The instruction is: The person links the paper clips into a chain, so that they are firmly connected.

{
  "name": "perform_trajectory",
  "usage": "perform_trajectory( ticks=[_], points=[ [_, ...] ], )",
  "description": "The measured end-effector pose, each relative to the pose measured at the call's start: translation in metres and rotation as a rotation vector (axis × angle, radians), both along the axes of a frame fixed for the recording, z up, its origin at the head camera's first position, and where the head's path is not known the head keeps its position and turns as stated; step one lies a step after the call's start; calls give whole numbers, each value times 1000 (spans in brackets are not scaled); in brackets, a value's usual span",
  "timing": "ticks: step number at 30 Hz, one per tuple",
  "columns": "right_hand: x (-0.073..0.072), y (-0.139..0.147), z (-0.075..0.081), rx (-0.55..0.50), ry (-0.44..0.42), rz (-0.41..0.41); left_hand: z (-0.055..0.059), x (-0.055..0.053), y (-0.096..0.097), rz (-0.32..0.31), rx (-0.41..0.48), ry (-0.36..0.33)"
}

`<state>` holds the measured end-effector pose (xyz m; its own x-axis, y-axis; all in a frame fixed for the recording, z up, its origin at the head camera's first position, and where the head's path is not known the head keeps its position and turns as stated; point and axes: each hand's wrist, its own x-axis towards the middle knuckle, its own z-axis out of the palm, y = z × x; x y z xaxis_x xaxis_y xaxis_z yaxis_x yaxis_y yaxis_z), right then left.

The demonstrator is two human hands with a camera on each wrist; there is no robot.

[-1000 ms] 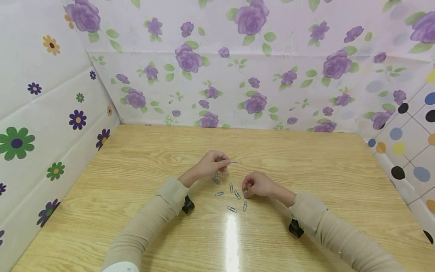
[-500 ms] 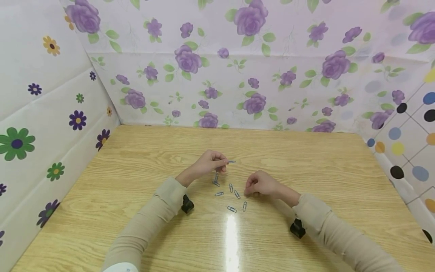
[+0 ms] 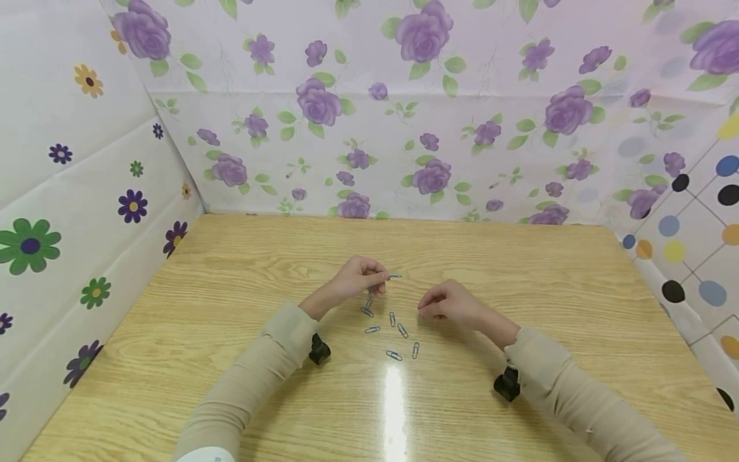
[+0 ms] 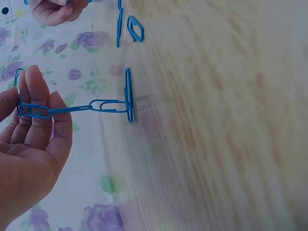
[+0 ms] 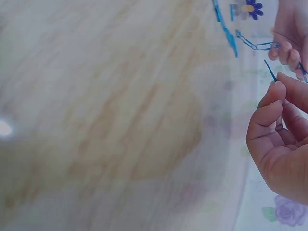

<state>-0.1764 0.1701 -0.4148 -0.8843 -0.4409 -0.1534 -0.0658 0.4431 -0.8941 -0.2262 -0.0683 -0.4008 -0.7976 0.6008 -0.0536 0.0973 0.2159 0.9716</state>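
Observation:
My left hand (image 3: 358, 279) pinches a blue paper clip between thumb and fingertips above the table. From that clip hangs a short chain of linked paper clips (image 4: 72, 109), clear in the left wrist view. The chain's lowest clip (image 4: 129, 96) touches the wooden tabletop. To the right and slightly nearer, my right hand (image 3: 453, 303) is raised a little over the table. Between its thumb and finger it pinches a single blue paper clip (image 5: 270, 71), whose thin end sticks out. Fingers hide the rest of that clip.
Several loose paper clips lie on the wooden table (image 3: 491, 256) between the forearms, among them one near the left hand's chain (image 3: 373, 329) and one closer to the front (image 3: 394, 355). Flowered cloth walls (image 3: 260, 192) stand behind and at both sides.
My right hand has lifted from the tabletop beside the loose clips and moved slightly up and to the right, pinching a clip. The left hand has barely moved.

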Motion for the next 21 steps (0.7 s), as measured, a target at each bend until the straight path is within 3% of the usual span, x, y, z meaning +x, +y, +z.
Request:
perform_trajectory(
  ticks=[8,21],
  points=[
    [0,-1,11,-52,-5,-59,0,3,2,4,6,26],
    [-6,-7,21,-200,-102,-183,2,6,5,13,4,70]
  ],
)
